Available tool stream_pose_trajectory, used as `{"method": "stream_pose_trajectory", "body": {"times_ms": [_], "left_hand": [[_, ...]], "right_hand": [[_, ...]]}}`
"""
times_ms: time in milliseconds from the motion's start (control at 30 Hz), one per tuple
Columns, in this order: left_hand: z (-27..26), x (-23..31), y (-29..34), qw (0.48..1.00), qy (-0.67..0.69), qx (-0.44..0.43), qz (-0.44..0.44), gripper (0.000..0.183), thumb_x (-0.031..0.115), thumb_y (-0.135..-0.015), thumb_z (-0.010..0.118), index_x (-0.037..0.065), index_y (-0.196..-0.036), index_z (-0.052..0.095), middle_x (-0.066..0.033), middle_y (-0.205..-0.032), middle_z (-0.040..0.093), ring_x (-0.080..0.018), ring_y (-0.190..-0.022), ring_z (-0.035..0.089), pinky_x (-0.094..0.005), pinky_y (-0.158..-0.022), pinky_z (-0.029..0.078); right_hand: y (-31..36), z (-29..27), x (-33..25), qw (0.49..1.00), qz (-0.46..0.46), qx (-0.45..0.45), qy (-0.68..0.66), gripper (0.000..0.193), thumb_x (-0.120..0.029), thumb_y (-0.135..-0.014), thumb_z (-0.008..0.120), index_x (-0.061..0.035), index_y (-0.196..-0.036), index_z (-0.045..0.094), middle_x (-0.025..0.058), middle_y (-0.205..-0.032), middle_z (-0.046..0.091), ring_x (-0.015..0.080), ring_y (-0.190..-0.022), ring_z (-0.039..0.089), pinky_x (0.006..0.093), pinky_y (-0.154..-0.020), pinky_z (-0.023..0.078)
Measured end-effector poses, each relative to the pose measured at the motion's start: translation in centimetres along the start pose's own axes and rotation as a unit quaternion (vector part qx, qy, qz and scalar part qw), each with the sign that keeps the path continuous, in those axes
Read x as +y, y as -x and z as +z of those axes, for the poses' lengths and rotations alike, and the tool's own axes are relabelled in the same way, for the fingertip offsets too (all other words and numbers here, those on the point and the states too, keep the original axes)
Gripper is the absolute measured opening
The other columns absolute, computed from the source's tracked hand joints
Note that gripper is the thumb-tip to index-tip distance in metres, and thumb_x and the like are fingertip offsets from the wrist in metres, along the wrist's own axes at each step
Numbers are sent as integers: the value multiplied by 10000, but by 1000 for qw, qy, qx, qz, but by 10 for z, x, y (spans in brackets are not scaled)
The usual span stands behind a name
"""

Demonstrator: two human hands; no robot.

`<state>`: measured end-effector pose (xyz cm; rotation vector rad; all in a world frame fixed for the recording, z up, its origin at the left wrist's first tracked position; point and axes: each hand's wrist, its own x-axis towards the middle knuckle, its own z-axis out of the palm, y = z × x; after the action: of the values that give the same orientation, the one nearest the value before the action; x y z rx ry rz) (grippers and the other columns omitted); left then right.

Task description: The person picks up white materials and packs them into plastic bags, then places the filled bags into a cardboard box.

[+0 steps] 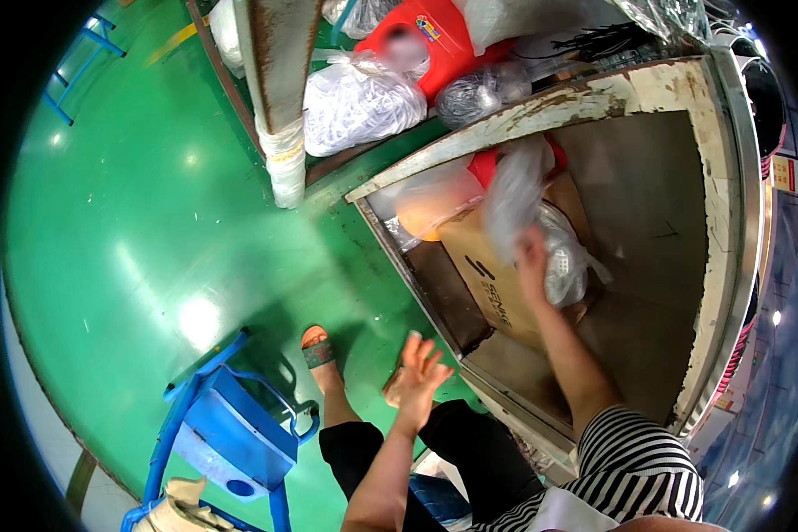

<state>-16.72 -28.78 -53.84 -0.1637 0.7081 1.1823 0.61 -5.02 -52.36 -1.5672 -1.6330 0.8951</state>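
Note:
My right hand [532, 257], blurred by motion, reaches into the metal compartment [656, 222] and grips a clear plastic bag [512, 191]. What that bag holds, I cannot make out. Beside the hand lies another clear plastic bag [566, 266] with white items showing through. Both bags are over a brown cardboard box [465, 262] with dark print. Something red [483, 167] shows partly behind the bag. My left hand [419, 374] hangs over the floor outside the compartment, its fingers spread and nothing in them.
A rusty metal edge [541, 115] frames the compartment. Beyond it lie a large bag of white strips [363, 105] and a red plastic container [452, 40]. A wrapped post [284, 160] stands at the far side. A blue chair [230, 426] is at the lower left, on the green floor [133, 230].

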Motion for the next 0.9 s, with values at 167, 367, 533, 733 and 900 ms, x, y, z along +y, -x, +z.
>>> {"method": "stream_pose_trajectory", "body": {"times_ms": [167, 367, 533, 733, 900], "left_hand": [[-2, 22, -6, 990, 131, -3, 43, 834, 246, -901, 594, 324, -1469, -11, -112, -1413, 313, -304, -1224, 434, -514, -1015, 379], [-58, -30, -24, 992, 17, 117, 49, 375, 167, -866, 546, 26, -1212, 507, -79, -1158, 572, -202, -1012, 585, -381, -744, 539], [-33, 4, -1, 958, 25, 277, 69, 452, 232, -891, 582, 52, -1284, 451, -66, -1214, 530, -208, -1107, 521, -357, -935, 422], [-30, -12, -23, 962, -12, 269, 45, 513, 279, -892, 626, 63, -1312, 426, -58, -1183, 551, -177, -1083, 520, -330, -927, 416], [-47, -30, -20, 922, -170, 348, -18, 428, 239, -908, 608, 57, -1253, 432, -67, -1137, 555, -167, -1014, 534, -292, -841, 448]], "right_hand": [[140, 27, -31, 838, 123, -495, -192, 221, -120, -906, 573, -48, -1114, 566, 8, -985, 570, 109, -887, 548, 271, -776, 462], [56, 13, -69, 639, 263, -720, -69, 344, -127, -856, 658, -15, -1167, 563, 68, -1038, 611, 160, -1003, 566, 307, -856, 476], [-114, 4, 25, 990, 66, 7, -125, 129, -80, -847, 608, -72, -976, 604, -5, -857, 599, 105, -787, 562, 250, -729, 462], [-277, -86, 180, 868, -134, -49, 476, 566, -404, -710, 723, -88, -1154, 571, 137, -1152, 585, 302, -1112, 532, 411, -965, 410], [-268, -20, 144, 728, -33, -208, 652, 570, -359, -854, 595, -90, -1334, 446, 179, -1396, 413, 263, -1294, 397, 342, -1014, 371]]}}
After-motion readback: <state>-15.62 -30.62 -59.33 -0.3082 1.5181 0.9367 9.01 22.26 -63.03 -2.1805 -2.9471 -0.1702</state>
